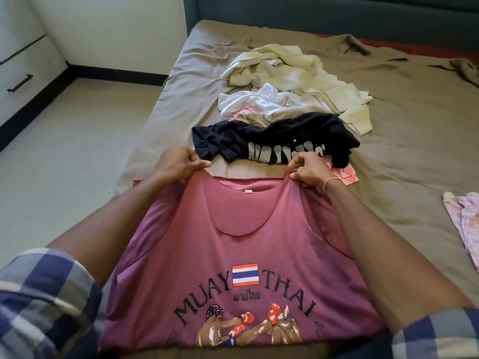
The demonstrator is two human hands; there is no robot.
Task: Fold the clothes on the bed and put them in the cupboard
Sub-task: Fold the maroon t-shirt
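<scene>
Brown sheet covers the bed (388, 151), which carries all the clothes. Nearest, a maroon vest (233, 242) is held spread, front towards the camera. Its hem is out of view. The left hand (181, 164) pinches the left strap between thumb and fingers. The right hand (311, 172) is curled tight round the right strap.

Both straps are thin, so one could slip from its pinch and let the vest sag to one side. If the hands are not kept level, the vest may land skewed and fold with creases. A black shirt (259, 141) lies just beyond the hands. Laying the vest forward could land it on that shirt or drag it along. Farther off, a white top (259, 102) and a cream garment (285, 71) lie tangled, so lifting one may pull the other. A pink cloth (464, 224) lies well apart at the right. The cupboard (20, 60) stands far left across the floor, so a loose fold could come undone on the way.

The vest reads "MUAY THAI" round a striped flag, with Thai script beneath and two boxers drawn below. Its neck label is too small to read. White lettering on the black shirt is crumpled and cannot be read.
</scene>
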